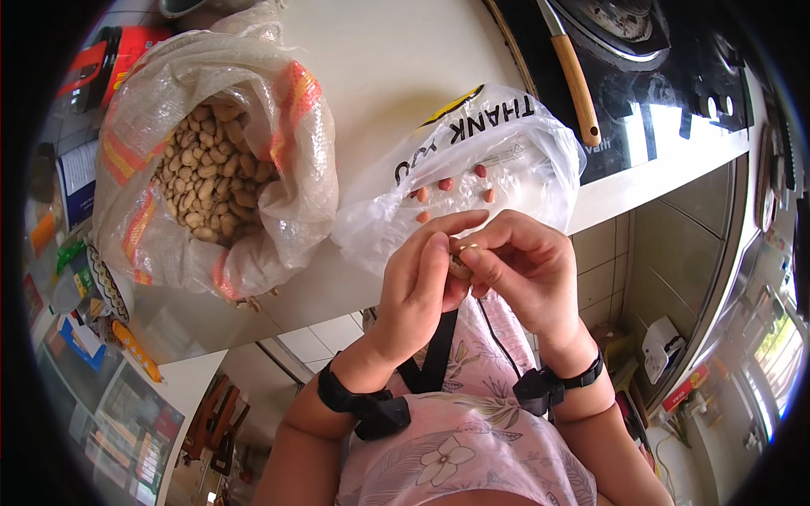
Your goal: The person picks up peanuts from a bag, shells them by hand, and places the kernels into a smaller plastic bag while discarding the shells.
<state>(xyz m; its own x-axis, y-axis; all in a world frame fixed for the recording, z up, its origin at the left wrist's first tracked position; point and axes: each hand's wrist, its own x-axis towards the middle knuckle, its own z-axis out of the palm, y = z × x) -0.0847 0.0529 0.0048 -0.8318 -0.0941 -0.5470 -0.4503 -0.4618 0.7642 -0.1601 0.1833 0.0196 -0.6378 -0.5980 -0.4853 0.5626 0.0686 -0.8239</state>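
Between the fingertips of both hands is a peanut in its shell [460,268], partly hidden by the fingers. My left hand [417,284] grips it from one side. My right hand [528,269] pinches it from the other, thumb against the shell. Just beyond my hands lies a translucent white plastic bag [544,164] with printed lettering. Several shelled peanuts [445,184] with reddish skins rest on it. To the left stands a woven plastic sack [304,164], its mouth rolled open, holding many unshelled peanuts [205,167].
A wooden-handled knife [574,88] lies on the black glass gas stove [671,120] at the upper right. The pale countertop [380,57] runs behind the bags. Behind the sack is a red container [130,57]. An orange packet [136,351] lies near the counter's left edge.
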